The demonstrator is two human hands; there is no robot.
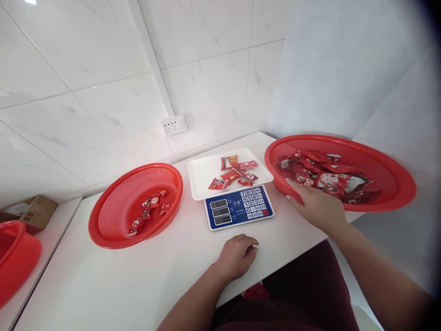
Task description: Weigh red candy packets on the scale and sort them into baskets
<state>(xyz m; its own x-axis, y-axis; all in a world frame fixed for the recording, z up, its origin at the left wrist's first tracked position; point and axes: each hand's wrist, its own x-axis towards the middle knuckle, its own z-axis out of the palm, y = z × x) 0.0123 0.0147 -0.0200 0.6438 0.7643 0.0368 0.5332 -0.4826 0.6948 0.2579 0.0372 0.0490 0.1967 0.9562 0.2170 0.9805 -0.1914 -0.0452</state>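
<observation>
My right hand (317, 208) is at the near left rim of a red plastic basket (386, 151), its thumb and fingers closed on the edge. Inside that basket lies a heap of red candy packets (330, 179). On the white table, in front of a digital scale (237, 209), rests my left hand (237, 256), its fingers loosely curled in with nothing visible in them. The scale's white tray (200, 177) bears several red packets (230, 174). The top line of its display appears to read 0.072, though the digits are small.
A second red basket (110, 216), tilted, stands left of the scale with several small packets (155, 201) in it. At the far left are another red container (20, 262) and a cardboard box (39, 211). A tiled wall with a socket (174, 125) bounds the table's back.
</observation>
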